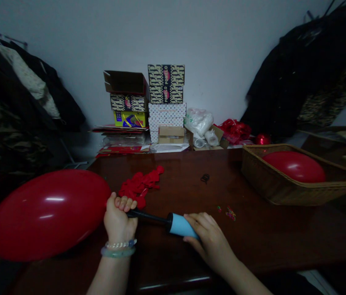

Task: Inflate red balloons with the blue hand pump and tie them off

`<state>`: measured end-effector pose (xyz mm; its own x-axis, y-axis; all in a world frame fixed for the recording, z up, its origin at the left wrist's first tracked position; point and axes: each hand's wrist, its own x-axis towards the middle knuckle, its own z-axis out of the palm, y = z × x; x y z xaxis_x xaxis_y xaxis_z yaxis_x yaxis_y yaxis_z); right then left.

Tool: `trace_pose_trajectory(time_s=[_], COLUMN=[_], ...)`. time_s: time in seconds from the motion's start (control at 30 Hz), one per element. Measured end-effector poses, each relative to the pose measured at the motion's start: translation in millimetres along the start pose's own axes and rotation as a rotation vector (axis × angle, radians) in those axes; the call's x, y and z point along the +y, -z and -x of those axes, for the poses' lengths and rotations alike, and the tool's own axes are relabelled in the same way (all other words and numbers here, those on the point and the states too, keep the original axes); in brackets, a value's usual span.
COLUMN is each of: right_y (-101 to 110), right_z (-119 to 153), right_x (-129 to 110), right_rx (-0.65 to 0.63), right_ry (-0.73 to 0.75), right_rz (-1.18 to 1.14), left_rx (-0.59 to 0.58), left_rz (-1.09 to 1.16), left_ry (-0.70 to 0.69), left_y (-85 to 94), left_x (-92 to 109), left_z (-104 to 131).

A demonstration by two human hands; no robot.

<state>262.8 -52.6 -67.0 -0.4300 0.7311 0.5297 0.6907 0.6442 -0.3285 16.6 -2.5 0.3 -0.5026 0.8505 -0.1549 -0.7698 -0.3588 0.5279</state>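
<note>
watching remotely, pump (182, 226) as landmark. left hand (116, 214) closed tight at the pump's nozzle end, probably sealing the hidden neck of a swollen red balloon (50, 213) left of the pump. right hand (210, 237) half-curled round the blue barrel, i'd guess for steadiness. limp red pieces (139, 183) beyond the pump, handy; right of it, a basket (279, 193) seemingly stops another balloon (295, 166) rolling.

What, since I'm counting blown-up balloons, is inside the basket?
One large red balloon shows inside the basket. The basket's near wall covers the balloon's lower part, and together they hide what may lie underneath, so I cannot tell whether anything else is there.
</note>
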Motion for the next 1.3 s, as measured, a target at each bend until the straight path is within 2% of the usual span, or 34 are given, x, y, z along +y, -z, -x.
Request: trace_pose_trajectory(time_s=[0.37, 0.5, 0.7, 0.97, 1.07, 1.3], right_y=[-5.9, -6.6, -0.8, 4.1, 3.9, -1.7], right_z=[2.6, 1.3, -5.0, -5.4, -3.8, 1.4], right_x=[-6.4, -6.3, -12.9, -8.3, -5.2, 0.3], right_rx=[-0.028, -0.018, -0.026, -0.07, -0.074, -0.007], right_ry=[-0.041, -0.027, -0.032, -0.005, 0.0, -0.005], right_rz=[-0.009, -0.034, -0.062, -0.072, -0.066, 0.007], left_rx=[-0.036, -0.037, -0.053, -0.009, -0.002, 0.003], left_rz=[-0.047, -0.052, -0.055, 0.003, 0.009, 0.003], left_ry=[0.078, 0.056, 0.025, -0.024, -0.019, 0.022], left_y=[1.8, -2.2, -9.8, -1.5, 0.5, 0.7], left_x=[-34.8, -29.5, -9.6, 17.2, 15.2, -5.5], left_z=[14.1, 14.0, 11.7, -3.6, -5.2, 0.0])
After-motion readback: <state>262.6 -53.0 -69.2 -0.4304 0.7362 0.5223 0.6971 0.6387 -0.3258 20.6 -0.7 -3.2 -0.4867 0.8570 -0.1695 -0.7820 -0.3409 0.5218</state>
